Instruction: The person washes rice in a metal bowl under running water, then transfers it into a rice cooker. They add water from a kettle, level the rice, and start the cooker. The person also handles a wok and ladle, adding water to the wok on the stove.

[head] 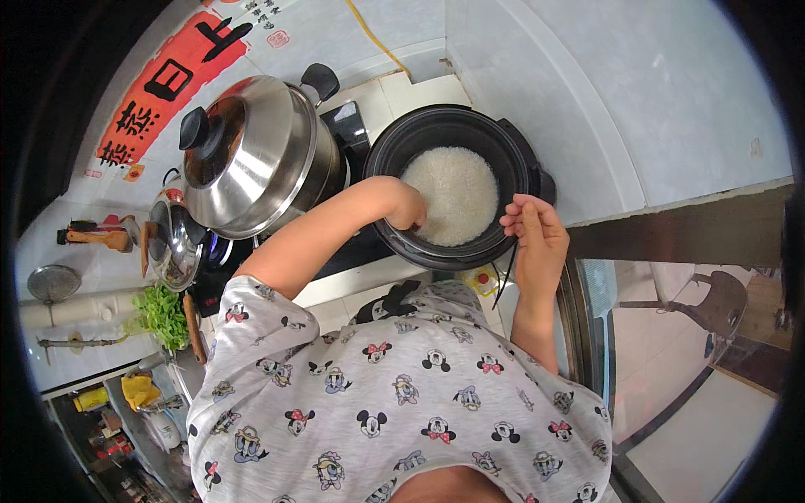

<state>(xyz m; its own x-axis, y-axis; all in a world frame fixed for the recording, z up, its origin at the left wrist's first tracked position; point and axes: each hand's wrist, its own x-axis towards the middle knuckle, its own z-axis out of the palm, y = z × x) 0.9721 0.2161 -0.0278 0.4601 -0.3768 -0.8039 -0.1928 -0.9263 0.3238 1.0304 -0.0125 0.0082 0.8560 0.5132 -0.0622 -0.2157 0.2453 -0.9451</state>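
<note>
A round black cooker pot [440, 258] stands before me with pale wet rice [454, 195] in its bowl. My left hand [409, 204] reaches over its left side, fingers curled down near the rice; their tips are partly hidden, so any grip is unclear. Just outside the pot's right rim is my right hand [534, 229], raised, its thumb close against the bent fingers. A thin black cord [505, 276] hangs below that hand; whether the fingers hold it cannot be told.
Left of the cooker, a large lidded steel pot [270, 157] stands on the black stove. A smaller lidded pan [173, 242] and leafy greens [165, 317] are farther left. A pale wall [566, 113] rises behind; a doorway with a chair [717, 302] is at right.
</note>
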